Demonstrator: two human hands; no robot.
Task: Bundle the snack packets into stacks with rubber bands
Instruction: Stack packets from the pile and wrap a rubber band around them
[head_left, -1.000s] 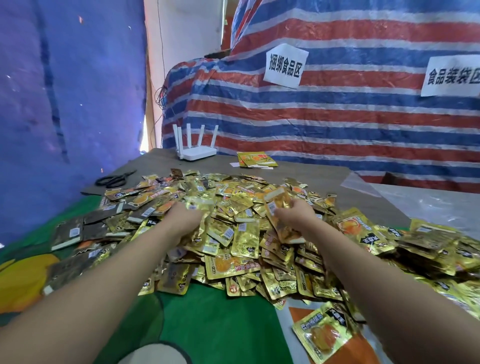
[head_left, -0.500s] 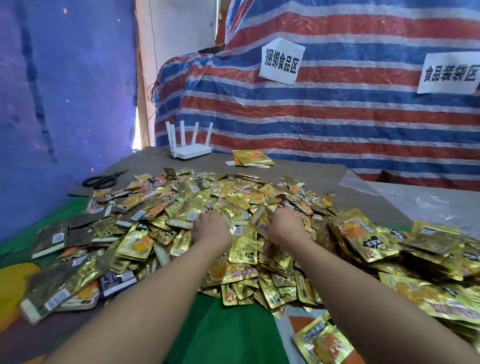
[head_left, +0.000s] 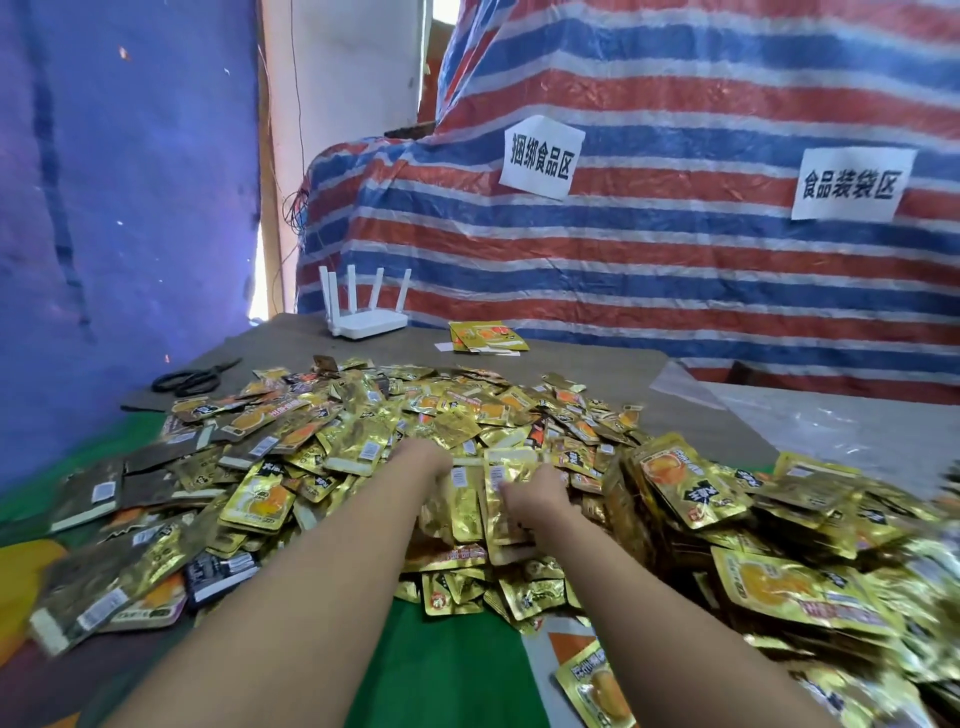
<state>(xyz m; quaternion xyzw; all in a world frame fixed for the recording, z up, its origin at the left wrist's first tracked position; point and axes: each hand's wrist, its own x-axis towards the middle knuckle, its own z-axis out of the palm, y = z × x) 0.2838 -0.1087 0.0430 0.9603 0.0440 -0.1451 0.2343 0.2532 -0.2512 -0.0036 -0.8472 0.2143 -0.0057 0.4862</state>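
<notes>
**Gathering a first handful from the heap**

The step in hand looks like collecting loose packets into a stack. To do it well, I would square a few packets face to face, all turned the same way, edges flush, before any band goes on; a skewed stack will likely slip apart. No rubber band shows anywhere in view, so one would have to be found first.

At 9 o'clock on the table (head_left: 322, 338) lie scissors (head_left: 195, 378), apart from the heap. The packets (head_left: 363, 447) spread from 9 o'clock through the centre to 4 o'clock, overlapping at all angles, some face up, some showing the barcode back.

The left hand (head_left: 423, 457) rests on the heap just left of centre. Its fingers are hidden among the foil, so whether it grips anything I cannot tell. The right hand (head_left: 535, 493), just beside it, pinches a small upright clutch of packets (head_left: 506, 467), thumb side toward the camera.

The packets are flat gold foil sachets with an orange picture and black lettering on the front. They look slick and crinkly, likely to slide over each other.

At 12 o'clock stand a router (head_left: 366, 319) and one small pile (head_left: 485, 335), well apart from the heap.
</notes>
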